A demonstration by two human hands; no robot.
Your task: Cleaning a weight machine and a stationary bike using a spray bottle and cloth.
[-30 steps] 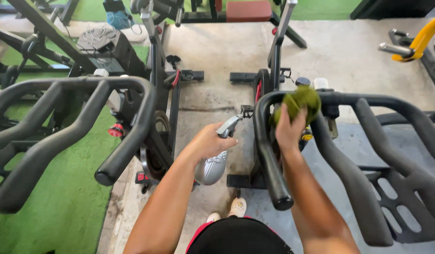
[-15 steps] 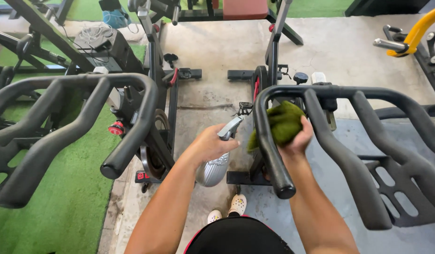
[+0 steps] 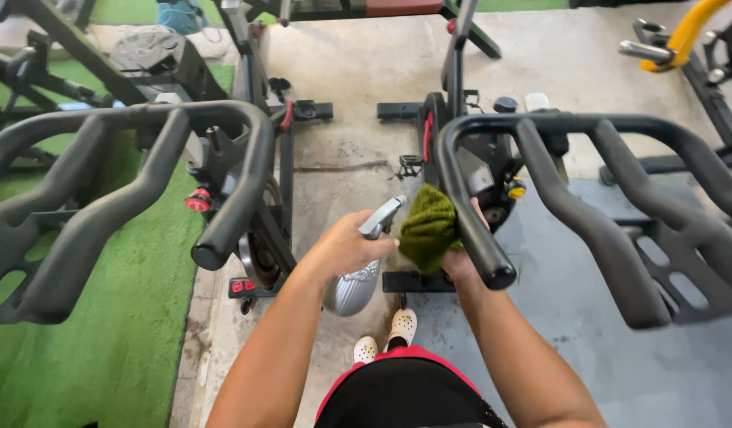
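Note:
My left hand [image 3: 344, 244] grips a silver spray bottle [image 3: 355, 283] by its grey trigger head, held between two exercise bikes. My right hand [image 3: 461, 257] holds a green cloth [image 3: 428, 228] wrapped against the left bar of the black handlebar [image 3: 470, 210] of the right bike, close to the bar's near end. Most of that hand is hidden behind the bar and the cloth.
A second bike's black handlebar [image 3: 128, 182] fills the left, over green turf [image 3: 104, 349]. Concrete floor [image 3: 358, 95] lies ahead, a grey mat [image 3: 635, 364] under the right bike. A yellow-handled machine [image 3: 683, 36] stands far right. My white shoes [image 3: 386, 337] show below.
My right hand has slid the green cloth down the handlebar's left bar, from its far top curve to near its end. The left hand with the bottle has stayed about where it was.

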